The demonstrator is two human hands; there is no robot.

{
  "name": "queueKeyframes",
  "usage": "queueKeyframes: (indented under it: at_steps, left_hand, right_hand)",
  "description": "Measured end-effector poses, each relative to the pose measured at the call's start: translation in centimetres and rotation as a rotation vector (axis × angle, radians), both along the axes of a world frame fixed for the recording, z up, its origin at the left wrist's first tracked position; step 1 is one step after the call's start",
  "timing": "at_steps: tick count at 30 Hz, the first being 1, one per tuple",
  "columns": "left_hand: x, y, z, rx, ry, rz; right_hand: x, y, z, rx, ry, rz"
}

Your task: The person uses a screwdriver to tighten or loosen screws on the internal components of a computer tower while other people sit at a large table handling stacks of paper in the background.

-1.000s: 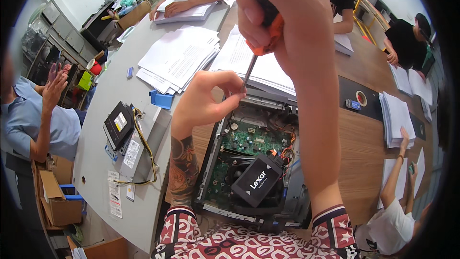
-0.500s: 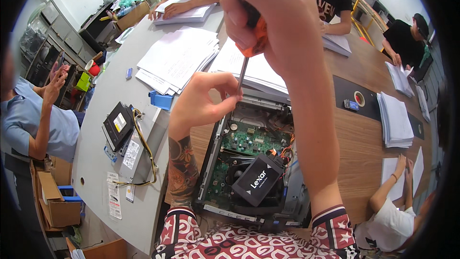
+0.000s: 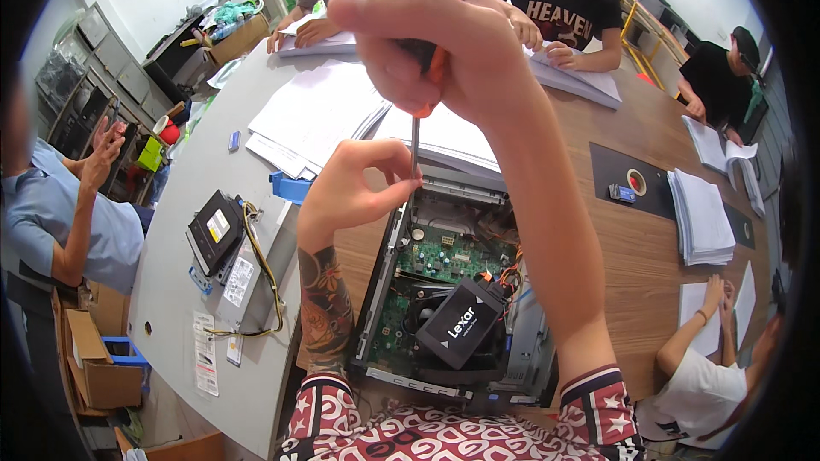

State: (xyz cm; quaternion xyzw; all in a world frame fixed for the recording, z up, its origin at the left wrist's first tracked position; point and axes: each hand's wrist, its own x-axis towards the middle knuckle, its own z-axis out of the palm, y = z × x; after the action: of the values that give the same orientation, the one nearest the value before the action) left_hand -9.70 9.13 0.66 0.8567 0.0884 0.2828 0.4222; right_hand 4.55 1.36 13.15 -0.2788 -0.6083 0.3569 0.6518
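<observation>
My right hand point(image 3: 465, 64), raised high, is wrapped round the orange and black handle of a screwdriver point(image 3: 416, 141). The steel shaft points down to the far left corner of an opened desktop computer case point(image 3: 412, 382). Thumb and forefinger of my left hand point(image 3: 342, 192) pinch at the lower shaft, by the case's far edge. What the tip touches is hidden behind those fingers. Within the case lie a green circuit board point(image 3: 444, 248), orange and black cables point(image 3: 510, 277), and a black solid-state drive point(image 3: 462, 323) resting tilted over the black fan.
On the grey table at left lie an optical drive point(image 3: 213, 229), a metal power supply point(image 3: 248, 290) with cables, and a blue plastic bracket point(image 3: 290, 188). Paper stacks point(image 3: 307, 119) spread beyond the case; another stack point(image 3: 702, 218) stands right. Several people sit around handling papers.
My right hand and the screwdriver have shifted left, and the shaft is now nearly upright. My left hand still pinches by its lower end. A person across the table now shows both hands on papers.
</observation>
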Motion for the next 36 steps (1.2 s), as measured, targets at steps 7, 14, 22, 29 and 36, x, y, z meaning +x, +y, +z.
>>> queueKeyframes:
  at_steps: [7, 14, 22, 29, 36]
  left_hand:
    - [-0.1, 0.2, -0.2, -0.04, 0.001, -0.03]
    - [0.0, 0.6, -0.6, -0.201, -0.004, -0.124]
    - [-0.4, 0.5, -0.4, -0.32, 0.033, -0.217]
    - [-0.6, 0.7, -0.5, -0.333, 0.021, -0.174]
    - [-0.6, 0.6, -0.6, -0.259, 0.01, -0.102]
  right_hand:
    - [2.0, 2.4, -0.5, -0.02, 0.009, 0.457]
    - [-1.1, 1.6, -0.1, 0.068, 0.14, -0.055]
    - [0.4, 0.6, 0.8, -0.192, 0.077, 0.289]
    - [-1.6, -0.2, 1.4, -0.088, 0.035, -0.151]
    - [-3.0, 2.2, -0.8, 0.34, 0.059, -0.421]
